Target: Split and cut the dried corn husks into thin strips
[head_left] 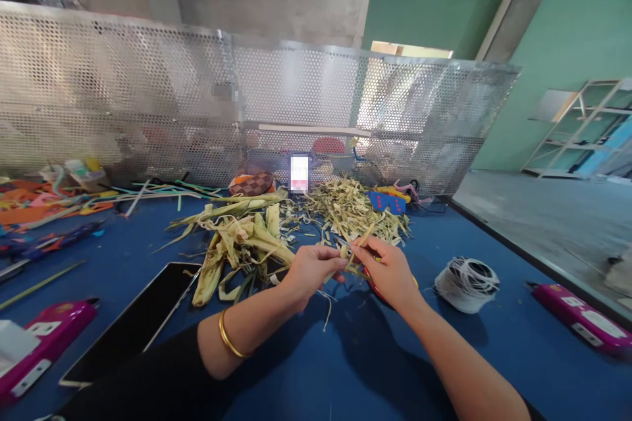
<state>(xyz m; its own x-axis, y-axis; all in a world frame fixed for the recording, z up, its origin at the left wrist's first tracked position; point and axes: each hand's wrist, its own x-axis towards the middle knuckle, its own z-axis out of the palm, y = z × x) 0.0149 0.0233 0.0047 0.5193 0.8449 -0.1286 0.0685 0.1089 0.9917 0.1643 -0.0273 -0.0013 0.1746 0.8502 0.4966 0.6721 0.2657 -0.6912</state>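
Observation:
My left hand (312, 270) and my right hand (388, 270) meet above the front edge of the leaf scraps, both with fingers pinched. Between them is a pale yellow-green strip of dried leaf (364, 237), its upper end sticking out past the right fingers. A thin white string (328, 312) hangs below the fingertips. Under my right hand lies a red-rimmed object (375, 284), mostly hidden, so its kind is unclear. Left of my hands is a heap of long dried husk leaves (241, 237). Beyond them spreads a pile of short cut scraps (348, 200).
A roll of white string (467, 284) stands at the right, near a magenta power strip (582, 319). Another magenta power strip (64, 325) and a black flat-screened device (138, 316) lie left. A lit phone (299, 174) leans at the perforated metal screen (296, 92).

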